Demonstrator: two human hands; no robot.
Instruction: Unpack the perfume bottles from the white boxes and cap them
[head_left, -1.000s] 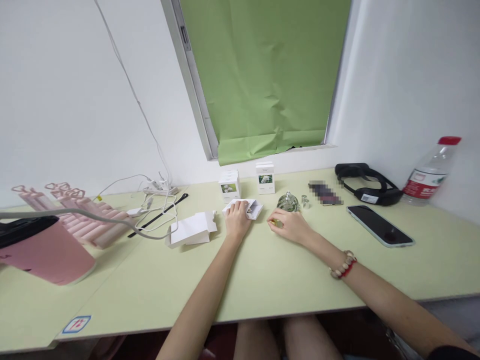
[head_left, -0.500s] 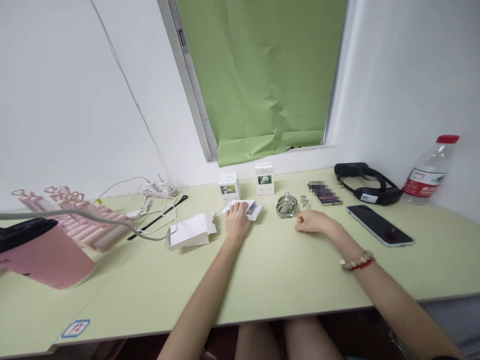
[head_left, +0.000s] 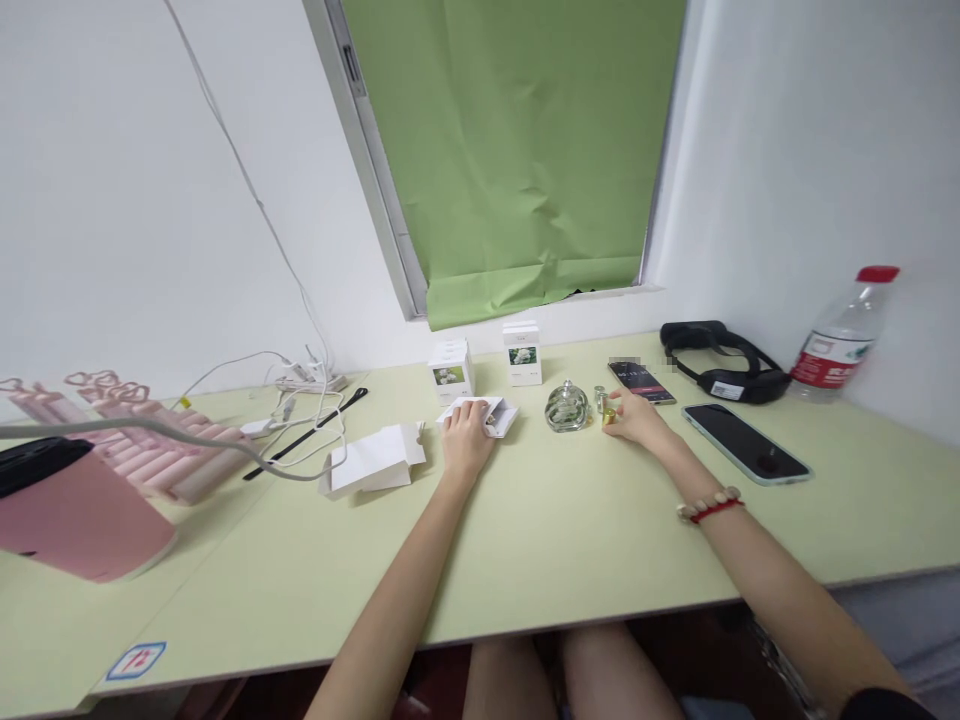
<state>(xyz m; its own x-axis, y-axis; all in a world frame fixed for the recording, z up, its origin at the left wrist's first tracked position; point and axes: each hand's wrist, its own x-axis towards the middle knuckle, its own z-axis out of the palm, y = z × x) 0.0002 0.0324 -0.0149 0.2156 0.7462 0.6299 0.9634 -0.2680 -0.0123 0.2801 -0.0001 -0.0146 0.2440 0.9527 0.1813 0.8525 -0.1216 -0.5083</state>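
On the table, my left hand (head_left: 466, 438) is closed over a small white carton (head_left: 504, 418) that lies on its side, its open end facing right. Something small shows inside that opening, too small to make out. My right hand (head_left: 637, 420) grips a small gold cap (head_left: 609, 415) between thumb and fingers at the tabletop. Just left of it stands a round clear glass perfume bottle (head_left: 567, 407). A small clear and silvery piece (head_left: 600, 397) sits between the bottle and my right fingers.
Behind my hands stand white boxes with flower pictures, one group (head_left: 451, 370) left, another (head_left: 523, 355) right. An unfolded white carton (head_left: 379, 460), cables and a pink cup (head_left: 82, 510) lie leftward. Phones (head_left: 742, 443), a black headset (head_left: 727, 370) and a water bottle (head_left: 840, 340) are rightward.
My right hand has shifted slightly up and its fist has loosened, so the gold cap now shows between the fingers. My left hand keeps its hold on the carton. The view has shifted slightly.
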